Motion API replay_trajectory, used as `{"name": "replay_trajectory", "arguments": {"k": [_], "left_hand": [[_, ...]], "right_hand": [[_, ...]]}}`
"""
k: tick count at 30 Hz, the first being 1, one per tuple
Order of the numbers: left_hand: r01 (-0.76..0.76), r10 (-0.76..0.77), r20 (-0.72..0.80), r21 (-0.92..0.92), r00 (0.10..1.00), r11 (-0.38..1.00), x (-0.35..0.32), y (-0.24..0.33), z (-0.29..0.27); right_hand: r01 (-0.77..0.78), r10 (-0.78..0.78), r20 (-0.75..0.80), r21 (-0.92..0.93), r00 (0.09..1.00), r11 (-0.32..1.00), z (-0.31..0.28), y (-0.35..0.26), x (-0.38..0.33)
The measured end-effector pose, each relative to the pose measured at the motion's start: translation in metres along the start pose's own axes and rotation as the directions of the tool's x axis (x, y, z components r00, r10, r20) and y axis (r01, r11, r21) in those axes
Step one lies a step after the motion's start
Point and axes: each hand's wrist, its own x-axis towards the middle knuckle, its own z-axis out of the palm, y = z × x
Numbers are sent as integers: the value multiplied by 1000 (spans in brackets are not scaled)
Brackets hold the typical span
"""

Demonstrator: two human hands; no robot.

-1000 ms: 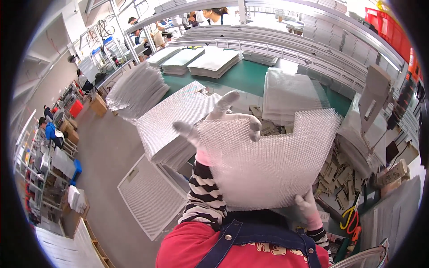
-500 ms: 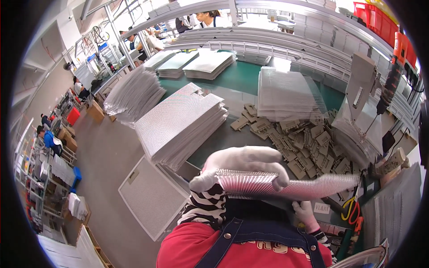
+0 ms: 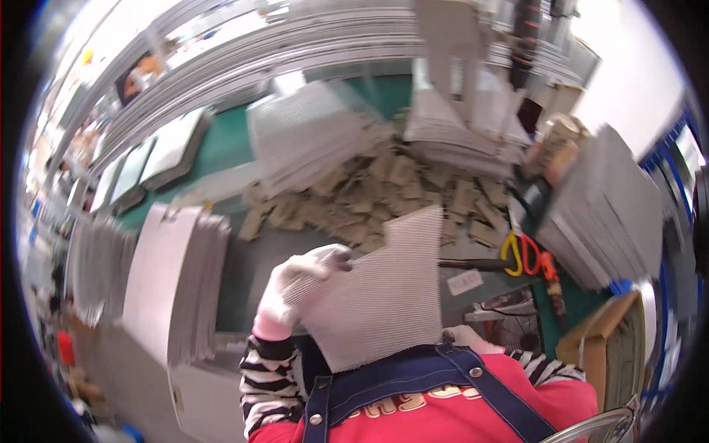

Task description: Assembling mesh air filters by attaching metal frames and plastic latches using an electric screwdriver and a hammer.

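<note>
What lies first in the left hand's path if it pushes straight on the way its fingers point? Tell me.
The left hand points up and right along the white mesh sheet it grips. Beyond that, probably the heap of brown cardboard pieces on the bench; depth is unclear.

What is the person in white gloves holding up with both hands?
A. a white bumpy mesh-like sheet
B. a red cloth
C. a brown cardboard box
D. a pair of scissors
A: the gloved left hand pinches the top edge of a white textured sheet, while the right hand holds its lower edge.
</note>
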Motion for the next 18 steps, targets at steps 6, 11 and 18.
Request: {"name": "replay_trajectory", "arguments": {"k": [6, 11, 18], "left_hand": [[84, -83, 16, -31, 996, 996, 17, -5, -16], [54, -51, 69, -32, 996, 998, 14, 4, -2], [94, -101, 64, 105, 993, 990, 13, 20, 7]], "right_hand": [[-1, -2, -236, -13, 972, 1000, -123, -77, 22], [-125, -346, -593, -609, 727, 783, -149, -92, 120], [-317, 69, -404, -589, 912, 744, -170, -99, 169]]}}
